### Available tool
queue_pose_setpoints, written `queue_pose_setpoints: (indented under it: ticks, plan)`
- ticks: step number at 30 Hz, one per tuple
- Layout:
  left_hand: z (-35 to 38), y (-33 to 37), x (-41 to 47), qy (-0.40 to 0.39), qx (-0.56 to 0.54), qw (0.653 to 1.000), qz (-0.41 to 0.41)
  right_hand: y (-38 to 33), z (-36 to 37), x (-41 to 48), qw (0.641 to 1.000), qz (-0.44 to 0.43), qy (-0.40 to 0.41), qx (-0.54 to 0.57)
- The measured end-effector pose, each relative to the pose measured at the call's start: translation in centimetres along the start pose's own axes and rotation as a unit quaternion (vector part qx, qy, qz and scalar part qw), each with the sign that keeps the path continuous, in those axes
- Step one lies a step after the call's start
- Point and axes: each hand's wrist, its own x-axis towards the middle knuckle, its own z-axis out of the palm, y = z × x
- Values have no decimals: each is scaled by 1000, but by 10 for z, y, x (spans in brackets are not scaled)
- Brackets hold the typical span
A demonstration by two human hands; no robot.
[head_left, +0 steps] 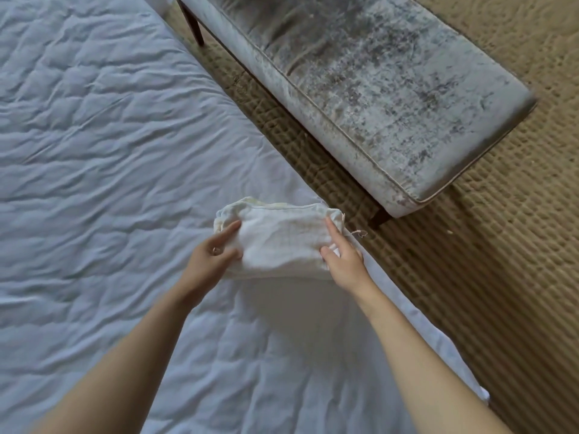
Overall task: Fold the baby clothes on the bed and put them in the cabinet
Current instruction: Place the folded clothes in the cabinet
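A folded white baby garment [282, 239] is held just above the white quilted bed [109, 151], near the bed's right edge. My left hand [213, 255] grips its left side, thumb and forefinger on top and the other fingers hidden underneath. My right hand [341, 255] grips its right side in the same way, forefinger stretched along the top. A thin pinkish tie [360, 234] sticks out of the garment's right end. The garment's shadow falls on the sheet below it. No cabinet is in view.
A grey velvet bench [376, 89] with dark wooden legs stands to the right of the bed on a tan woven carpet [517, 245]. A narrow strip of carpet separates bed and bench.
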Motion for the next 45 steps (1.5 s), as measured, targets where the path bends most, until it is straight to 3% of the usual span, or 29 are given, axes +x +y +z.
queue_pose_setpoints:
  ticks: [6,11,19,30,35,45]
  plan:
    - [2,-25,-39,40,-42,998,-28,-21,-2,-9,996,25,-59,69]
    - [1,-42,-69,61,-62,995,-55,-38,-5,-26,980,101,-97,140]
    - [-22,-71,-156,82,-140,980,-118,-30,20,-85,962,141,-168,162]
    - [-104,-93,-326,175,-210,956,-106,-67,99,-205,946,43,-301,113]
    - [-130,-103,-400,242,-279,927,-71,-93,133,-257,935,9,-352,36]
    - [-164,-143,-569,367,-339,866,-14,-132,202,-395,878,-85,-470,-24]
